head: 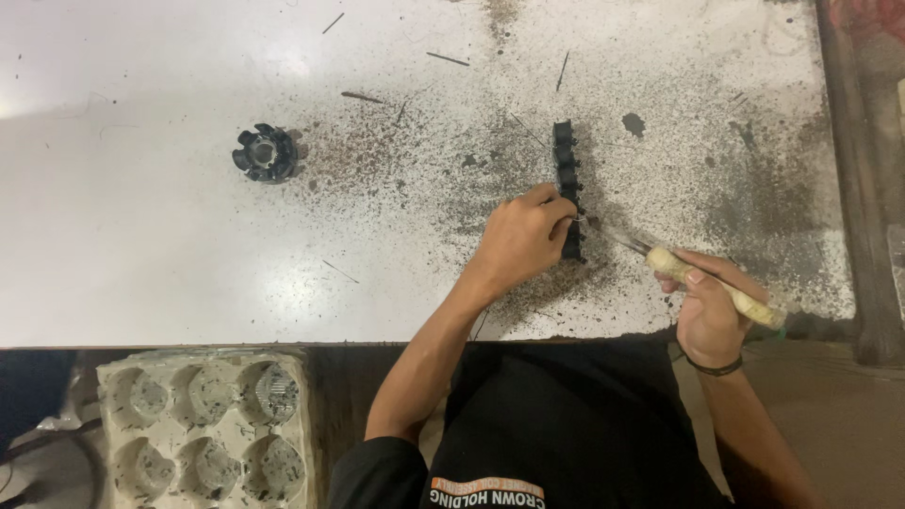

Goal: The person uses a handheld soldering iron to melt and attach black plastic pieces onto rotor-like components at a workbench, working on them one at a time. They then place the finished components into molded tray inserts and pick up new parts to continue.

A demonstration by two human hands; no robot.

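Black shirt (566,424) fills the near edge, with a grey pulp tray (203,424) of round cups beside it. Beyond, the white counter (141,236) is peppered with dark filings and slivers. On it, right of centre, a black strip (567,184) of ribbed, lumpy segments stands on edge, running away from the person. Left hand (518,240) pins its near end, fingers clamped on it. Right hand (707,316) has its fingers closed around a pale-handled tool (698,278), the thin tip touching the strip beside the left fingertips. A slip of that tip could jab them. Well apart, a black toothed ring (266,153) lies alone.
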